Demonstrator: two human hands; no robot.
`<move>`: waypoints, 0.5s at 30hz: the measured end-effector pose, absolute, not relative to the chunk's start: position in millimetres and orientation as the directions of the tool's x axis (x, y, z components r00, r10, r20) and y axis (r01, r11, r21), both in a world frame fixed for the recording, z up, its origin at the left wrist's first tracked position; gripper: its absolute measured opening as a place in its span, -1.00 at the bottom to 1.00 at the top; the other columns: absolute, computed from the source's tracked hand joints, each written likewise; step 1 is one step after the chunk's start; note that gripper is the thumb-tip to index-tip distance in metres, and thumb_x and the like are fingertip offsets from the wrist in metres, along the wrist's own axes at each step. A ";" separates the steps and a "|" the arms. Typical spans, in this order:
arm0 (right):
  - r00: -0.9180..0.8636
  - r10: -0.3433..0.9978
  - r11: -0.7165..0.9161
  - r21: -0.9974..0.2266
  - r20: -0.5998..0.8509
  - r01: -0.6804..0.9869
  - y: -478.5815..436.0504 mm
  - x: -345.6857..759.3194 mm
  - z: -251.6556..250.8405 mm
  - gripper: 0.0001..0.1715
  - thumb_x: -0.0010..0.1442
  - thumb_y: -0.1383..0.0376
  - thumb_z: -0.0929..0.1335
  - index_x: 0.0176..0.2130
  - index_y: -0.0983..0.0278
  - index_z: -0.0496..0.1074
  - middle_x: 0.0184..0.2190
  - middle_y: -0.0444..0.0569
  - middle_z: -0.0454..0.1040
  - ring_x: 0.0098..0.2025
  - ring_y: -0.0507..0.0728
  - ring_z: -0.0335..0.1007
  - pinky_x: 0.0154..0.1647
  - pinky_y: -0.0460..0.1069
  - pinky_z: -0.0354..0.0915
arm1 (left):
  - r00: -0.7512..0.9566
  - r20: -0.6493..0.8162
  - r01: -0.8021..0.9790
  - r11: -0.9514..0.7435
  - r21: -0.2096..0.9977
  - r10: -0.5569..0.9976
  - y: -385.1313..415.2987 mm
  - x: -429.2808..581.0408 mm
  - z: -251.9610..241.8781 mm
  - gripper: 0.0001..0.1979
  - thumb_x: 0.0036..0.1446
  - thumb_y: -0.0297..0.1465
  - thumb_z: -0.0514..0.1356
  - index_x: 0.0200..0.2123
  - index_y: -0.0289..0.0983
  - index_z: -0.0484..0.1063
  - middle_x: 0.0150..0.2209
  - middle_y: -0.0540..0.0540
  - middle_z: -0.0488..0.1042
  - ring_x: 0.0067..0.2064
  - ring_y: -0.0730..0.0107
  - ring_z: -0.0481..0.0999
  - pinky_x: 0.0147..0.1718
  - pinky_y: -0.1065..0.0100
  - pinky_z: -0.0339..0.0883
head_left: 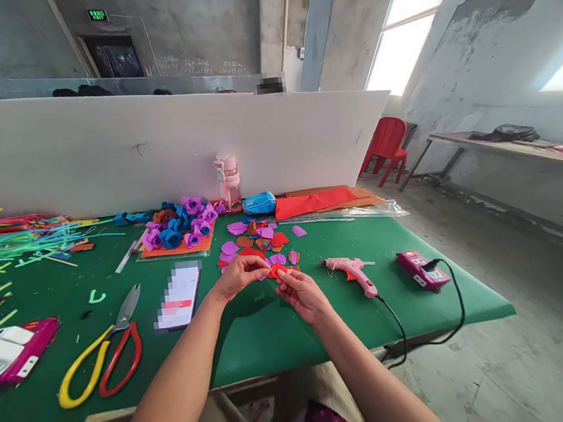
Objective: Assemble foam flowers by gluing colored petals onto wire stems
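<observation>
A small red petal (277, 270), which looks like crepe paper, is held up between my hands above the green table. My right hand (304, 294) pinches it between thumb and fingers. The fingertips of my left hand (242, 277) are closed at its left edge, partly hiding what they grip. Loose purple, red and brown petals lie just beyond my hands, among them a purple petal (230, 248). A pink glue gun (351, 271) rests on its side to the right of my right hand.
Finished paper flowers (182, 221) sit on orange sheets. A phone (178, 296) and large scissors (117, 346) lie left. Power strips (422, 270) flank the table, one cabled to the glue gun. A pink bottle (229, 183) stands before the white partition (104, 149).
</observation>
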State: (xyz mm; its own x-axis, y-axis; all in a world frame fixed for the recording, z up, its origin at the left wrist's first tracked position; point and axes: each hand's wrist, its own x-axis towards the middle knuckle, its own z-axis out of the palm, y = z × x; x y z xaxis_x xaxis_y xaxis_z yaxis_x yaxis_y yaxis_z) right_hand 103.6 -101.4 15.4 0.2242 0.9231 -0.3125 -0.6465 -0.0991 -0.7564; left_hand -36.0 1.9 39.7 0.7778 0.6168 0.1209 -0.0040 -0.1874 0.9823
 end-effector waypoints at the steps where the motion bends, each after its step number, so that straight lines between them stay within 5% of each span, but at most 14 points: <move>1: 0.222 0.924 -0.099 -0.755 -0.312 -0.648 -101.3 102.9 14.8 -0.64 -0.26 0.19 0.56 -0.53 0.32 0.42 -0.61 -0.21 0.39 -0.60 -0.12 0.24 -0.43 -0.15 0.34 | 0.780 0.123 -0.007 -0.188 0.982 0.614 2.1 -35.5 38.7 -0.80 -0.05 -0.27 0.28 -0.45 -0.31 0.48 -0.48 -0.04 0.44 -0.42 0.46 0.37 -0.41 0.43 0.24; 15: 0.241 0.920 -0.091 -0.765 -0.310 -0.638 -98.0 95.7 11.3 -0.64 -0.27 0.18 0.55 -0.53 0.30 0.40 -0.59 -0.19 0.41 -0.61 -0.11 0.24 -0.44 -0.13 0.35 | 0.770 0.144 0.004 -0.230 0.973 0.621 3.3 -35.3 36.6 -0.84 -0.05 -0.31 0.24 -0.46 -0.31 0.49 -0.50 -0.03 0.43 -0.44 0.45 0.36 -0.42 0.42 0.24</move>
State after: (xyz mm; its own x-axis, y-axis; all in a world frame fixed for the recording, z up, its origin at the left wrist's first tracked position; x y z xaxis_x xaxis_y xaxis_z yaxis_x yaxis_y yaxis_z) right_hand 95.7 -98.0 11.3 0.2407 0.9197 -0.3103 -0.6378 -0.0911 -0.7648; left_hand -35.3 3.3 36.6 0.7701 0.6214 0.1441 0.0039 -0.2305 0.9731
